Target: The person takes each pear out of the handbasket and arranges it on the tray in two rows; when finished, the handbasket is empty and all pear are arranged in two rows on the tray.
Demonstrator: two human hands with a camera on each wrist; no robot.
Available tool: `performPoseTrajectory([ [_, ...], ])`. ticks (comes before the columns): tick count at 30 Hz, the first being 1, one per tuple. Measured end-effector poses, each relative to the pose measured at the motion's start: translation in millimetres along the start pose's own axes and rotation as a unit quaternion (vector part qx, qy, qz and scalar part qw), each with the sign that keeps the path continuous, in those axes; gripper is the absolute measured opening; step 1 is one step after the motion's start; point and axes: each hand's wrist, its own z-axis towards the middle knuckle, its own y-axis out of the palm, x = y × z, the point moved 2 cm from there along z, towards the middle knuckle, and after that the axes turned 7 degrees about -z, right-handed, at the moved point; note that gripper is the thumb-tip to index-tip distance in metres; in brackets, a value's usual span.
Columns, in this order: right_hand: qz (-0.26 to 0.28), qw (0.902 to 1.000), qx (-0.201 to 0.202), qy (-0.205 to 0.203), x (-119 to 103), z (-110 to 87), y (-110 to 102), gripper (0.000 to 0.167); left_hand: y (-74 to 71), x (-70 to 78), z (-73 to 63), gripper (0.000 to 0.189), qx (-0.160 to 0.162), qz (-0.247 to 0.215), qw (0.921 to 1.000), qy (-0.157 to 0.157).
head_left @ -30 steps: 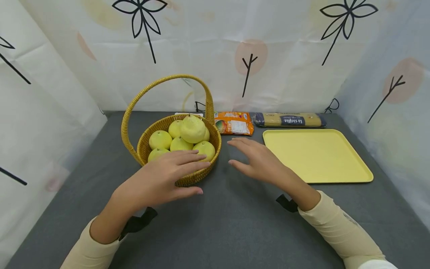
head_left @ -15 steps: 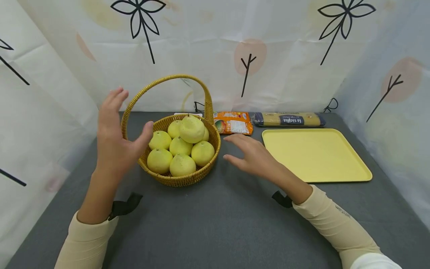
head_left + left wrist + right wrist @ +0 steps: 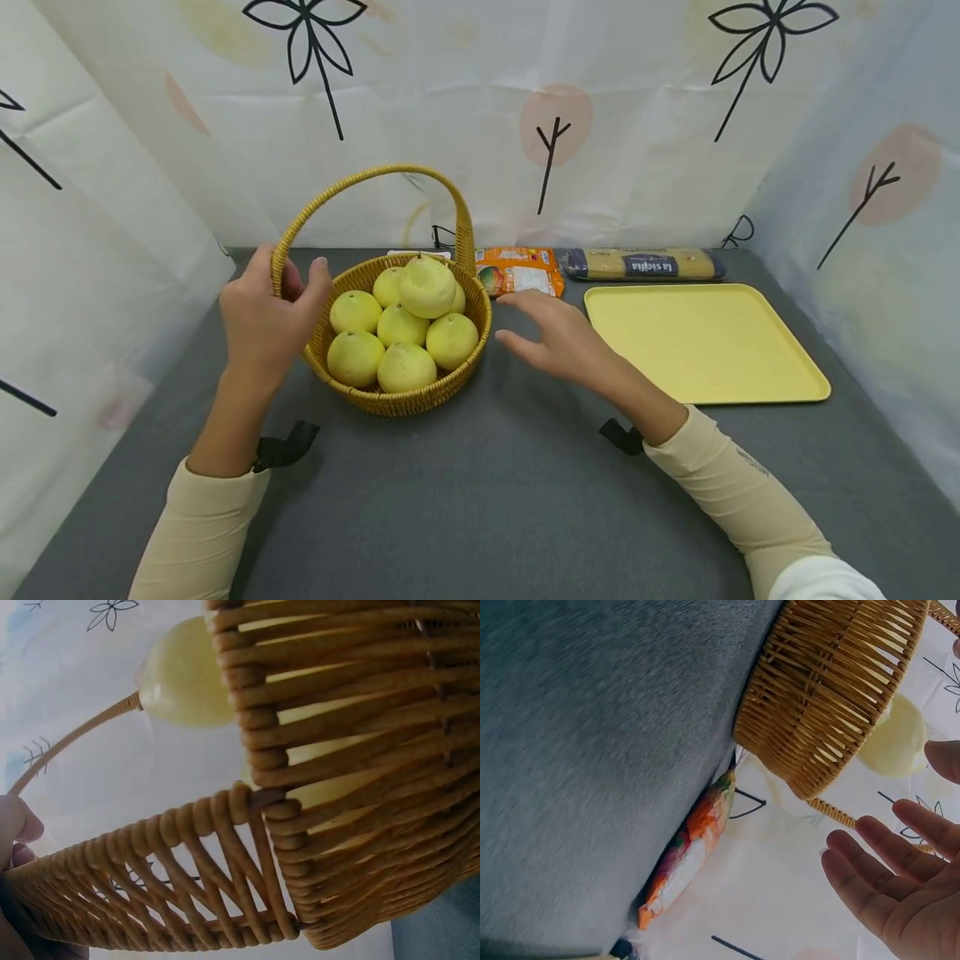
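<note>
A round woven wicker basket stands on the table, piled with several pale yellow-green round fruits. Its tall arched handle rises over them. My left hand grips the handle low on its left side, fingers curled behind it and thumb in front. In the left wrist view, the thumb and fingertips wrap the wide lower part of the woven handle. On the basket's other side, my right hand hovers with fingers spread, holding nothing. The right wrist view shows its extended fingers beside the wicker wall.
Behind my right hand lies an orange snack packet, and to its right a long pack of pasta. A yellow tray rests at the right of the grey table. Printed white cloth encloses the back and sides.
My left hand has swung from in front of the basket to its left side and taken hold of the handle. The right hand has shifted slightly left, towards the basket.
</note>
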Motion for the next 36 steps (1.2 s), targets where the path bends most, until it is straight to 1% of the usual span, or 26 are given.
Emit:
performPoseTrajectory([
  [5,0.022,0.9997,0.004,-0.011,-4.1,7.9,5.5,0.047,-4.6,-2.6,-5.7,0.024,-0.014,0.009,0.9998,-0.010],
  [9,0.027,0.9995,0.008,-0.014,-6.4,12.2,8.5,0.046,-13.9,-4.9,-17.6,0.019,-0.051,-0.001,0.9985,-0.023],
  [12,0.030,0.9994,0.010,-0.012,-7.0,15.1,10.1,0.045,-20.1,-11.0,-31.6,0.018,-0.088,-0.025,0.9952,-0.035],
  [16,0.050,0.9987,0.009,-0.005,-8.1,20.8,11.5,0.046,-24.3,-23.6,-56.1,0.020,-0.142,-0.056,0.9867,-0.055],
  [18,0.063,0.9980,0.009,0.003,-8.6,24.7,12.4,0.046,-25.3,-29.0,-66.6,0.025,-0.162,-0.068,0.9825,-0.062],
  [20,0.077,0.9969,0.012,0.011,-9.4,29.1,13.4,0.047,-25.6,-32.8,-73.3,0.033,-0.174,-0.072,0.9802,-0.063],
  [24,0.093,0.9953,0.019,0.020,-12.6,39.1,15.6,0.049,-26.8,-36.5,-79.2,0.042,-0.173,-0.057,0.9815,-0.060],
  [28,0.114,0.9930,0.018,0.027,-17.0,50.5,18.4,0.054,-28.3,-39.3,-81.8,0.041,-0.160,-0.033,0.9847,-0.059],
  [32,0.140,0.9892,0.019,0.037,-18.9,60.7,20.7,0.060,-27.2,-41.7,-82.0,0.037,-0.150,-0.037,0.9863,-0.057],
  [36,0.155,0.9866,0.022,0.046,-18.8,67.7,23.9,0.063,-24.2,-43.0,-81.9,0.035,-0.149,-0.046,0.9861,-0.057],
])
